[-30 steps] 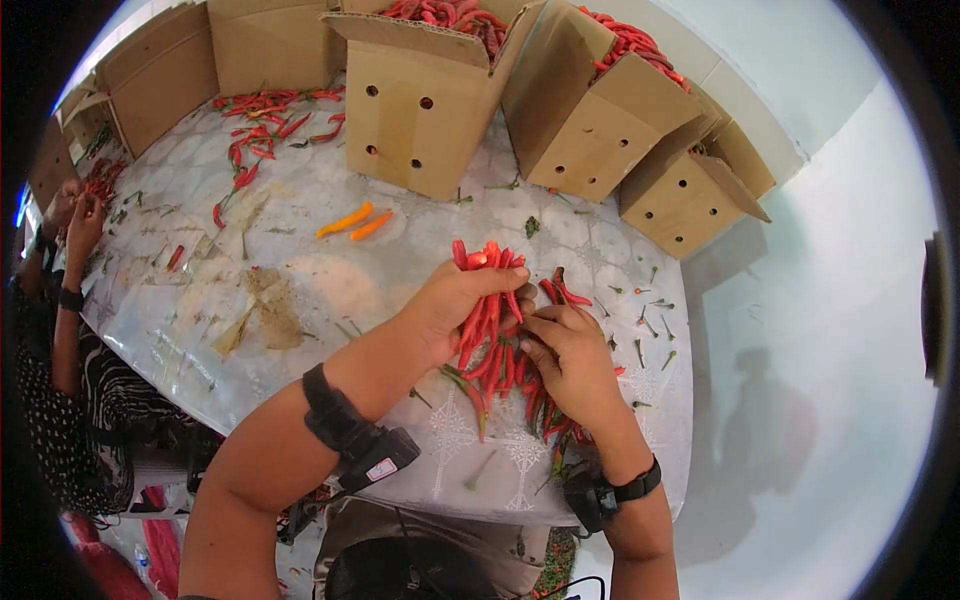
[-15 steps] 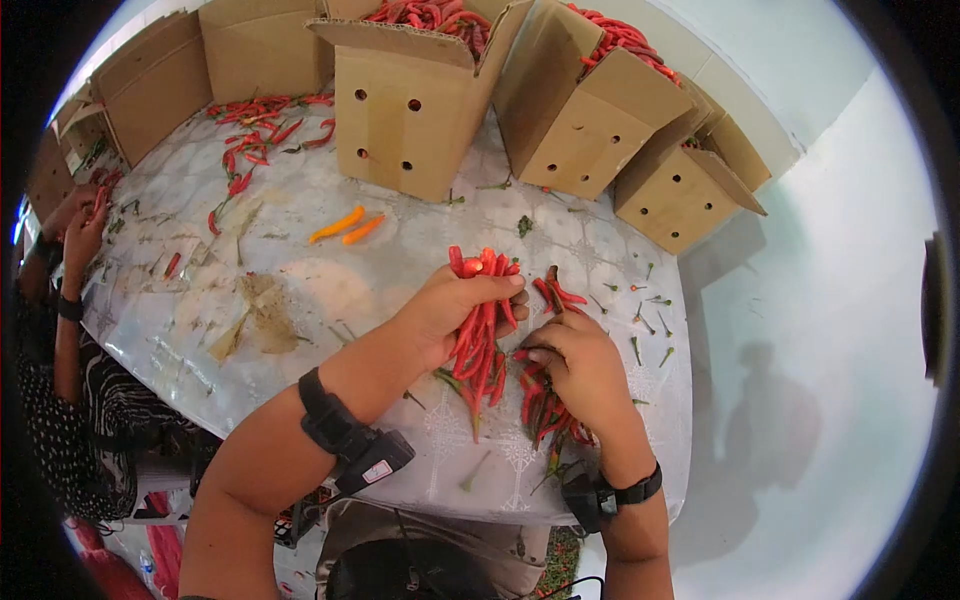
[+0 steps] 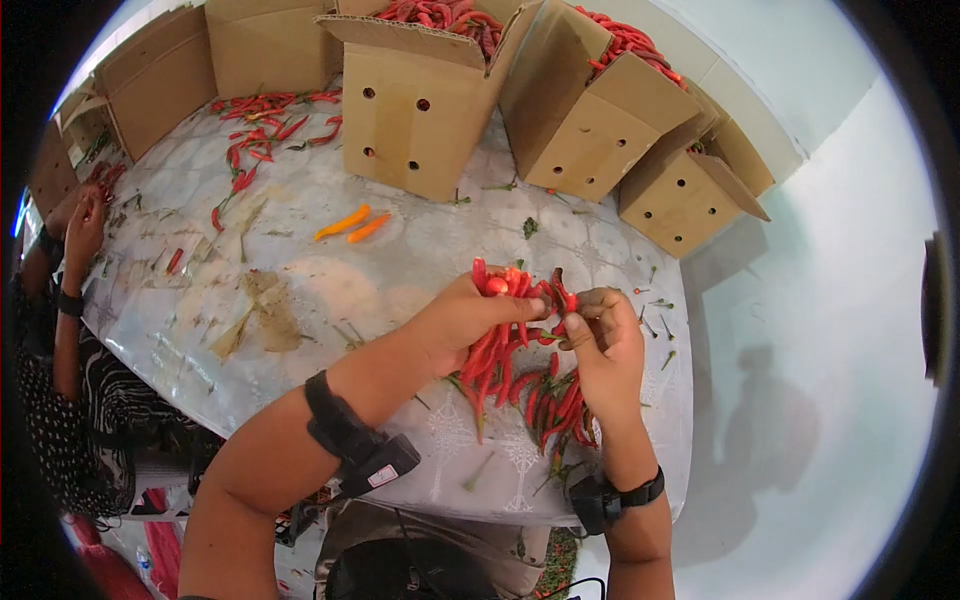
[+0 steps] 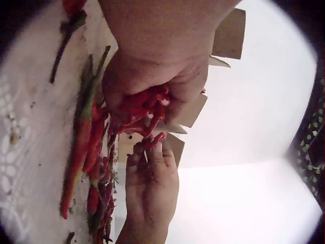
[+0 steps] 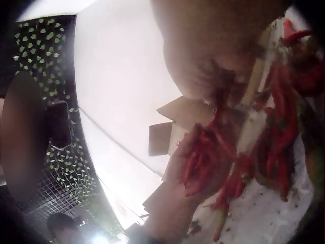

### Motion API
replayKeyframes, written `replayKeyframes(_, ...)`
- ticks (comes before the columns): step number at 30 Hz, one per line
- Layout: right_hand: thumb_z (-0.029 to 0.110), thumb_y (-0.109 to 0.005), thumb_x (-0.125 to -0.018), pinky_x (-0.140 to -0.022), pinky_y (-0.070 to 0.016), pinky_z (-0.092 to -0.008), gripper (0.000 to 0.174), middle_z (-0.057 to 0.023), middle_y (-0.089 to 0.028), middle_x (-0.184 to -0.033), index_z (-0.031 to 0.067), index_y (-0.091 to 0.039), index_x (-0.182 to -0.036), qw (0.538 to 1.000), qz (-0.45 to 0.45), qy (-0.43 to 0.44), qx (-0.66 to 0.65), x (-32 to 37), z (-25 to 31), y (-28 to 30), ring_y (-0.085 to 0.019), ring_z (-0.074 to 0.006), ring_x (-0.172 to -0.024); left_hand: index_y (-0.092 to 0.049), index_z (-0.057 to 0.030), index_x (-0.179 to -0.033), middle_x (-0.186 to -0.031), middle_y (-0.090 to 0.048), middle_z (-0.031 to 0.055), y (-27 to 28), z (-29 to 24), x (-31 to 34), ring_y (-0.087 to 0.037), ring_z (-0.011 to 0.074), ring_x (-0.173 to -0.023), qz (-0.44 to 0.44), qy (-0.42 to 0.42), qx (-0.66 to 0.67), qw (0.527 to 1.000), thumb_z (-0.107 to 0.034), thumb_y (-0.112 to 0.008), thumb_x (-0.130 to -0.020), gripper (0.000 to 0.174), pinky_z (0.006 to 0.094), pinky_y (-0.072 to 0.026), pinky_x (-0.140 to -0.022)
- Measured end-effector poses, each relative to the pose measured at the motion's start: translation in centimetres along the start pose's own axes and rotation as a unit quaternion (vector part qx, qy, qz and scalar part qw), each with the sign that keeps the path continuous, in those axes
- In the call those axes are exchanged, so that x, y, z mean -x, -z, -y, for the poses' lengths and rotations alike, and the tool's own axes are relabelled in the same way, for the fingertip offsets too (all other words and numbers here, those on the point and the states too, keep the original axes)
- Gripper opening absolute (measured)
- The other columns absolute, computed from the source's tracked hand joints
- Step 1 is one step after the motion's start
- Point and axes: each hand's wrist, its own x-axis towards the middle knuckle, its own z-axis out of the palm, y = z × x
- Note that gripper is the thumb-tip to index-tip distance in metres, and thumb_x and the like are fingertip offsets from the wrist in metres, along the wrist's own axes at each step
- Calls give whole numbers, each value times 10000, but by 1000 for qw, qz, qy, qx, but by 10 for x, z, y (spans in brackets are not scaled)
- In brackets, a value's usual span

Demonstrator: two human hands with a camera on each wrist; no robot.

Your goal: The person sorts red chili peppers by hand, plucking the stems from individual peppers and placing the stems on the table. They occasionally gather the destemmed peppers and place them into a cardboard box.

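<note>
Pale tabletop, left hand around bunched red chilies, right hand nearby, pinch-tight on another chili

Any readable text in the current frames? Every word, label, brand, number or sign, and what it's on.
No text can be read.
White label on the black left-wrist device: faint marks, too small to read.
Black right-wrist device: no lettering I can make out.
Cardboard boxes: no lettering I can make out on the sides that show.
</note>
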Motion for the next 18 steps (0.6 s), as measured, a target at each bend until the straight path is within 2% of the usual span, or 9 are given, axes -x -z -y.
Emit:
replayKeyframes(1, 3, -563, -834, -658, -472, -234, 155, -68, -583, -868, 8, -492, -971, 1000, 5, -3, -26, 0, 0, -1, -566, -107, -754, -583, -29, -933, -872, -634, 72, 0, 2, 0, -621, 152, -814, 12, -1, -22, 1000, -43, -648, -792, 156, 274, -511, -715)
replayKeyframes(4, 5, -575, -825, -670, -473, -240, 106, -67, -584, -873, 0, -518, -914, 999, 16, -20, 33, 3, 5, -3, -569, -114, -761, -585, -29, -937, -858, -631, 58, -3, 6, 0, -612, 132, -795, 35, -12, -77, 996, -38, -654, -785, 167, 266, -504, -719)
replayKeyframes(7, 17, -595, -810, -675, -476, -251, 81, -74, -584, -884, -4, -552, -875, 993, 38, 3, 115, 2, 2, 0, -577, -127, -796, -586, -27, -932, -850, -629, 57, -5, 8, 1, -609, 132, -784, 28, -31, -99, 994, -34, -656, -780, 168, 264, -504, -713)
replayKeyframes(10, 30, -617, -789, -678, -482, -260, 129, -80, -588, -901, 12, -591, -915, 998, 33, 5, 49, 1, 0, 0, -586, -151, -820, -585, -22, -924, -849, -632, 66, 2, 12, -4, -617, 148, -781, -4, -28, -84, 996, -29, -656, -777, 163, 275, -514, -696)
replayKeyframes(13, 17, -627, -766, -678, -487, -262, 230, -94, -597, -939, 33, -601, -994, 989, 58, 82, 109, 1, 9, -1, -596, -181, -816, -583, -20, -921, -854, -633, 74, 3, 10, -3, -624, 160, -778, -20, -13, -41, 999, -22, -648, -780, 156, 287, -526, -679)
replayKeyframes(16, 2, -636, -739, -667, -490, -261, 232, -98, -610, -939, 41, -622, -968, 966, 59, 178, 179, -1, 14, -2, -598, -203, -819, -577, -20, -932, -866, -631, 79, 7, 10, -5, -627, 166, -774, 4, -29, 12, 1000, -19, -640, -784, 160, 291, -534, -673)
replayKeyframes(18, -6, -642, -723, -650, -484, -261, 204, -99, -617, -918, 39, -634, -922, 968, 40, 171, 180, -1, 14, -3, -594, -203, -811, -573, -21, -939, -872, -627, 80, 6, 11, -6, -627, 165, -768, 8, -34, 39, 999, -21, -636, -788, 164, 288, -537, -673)
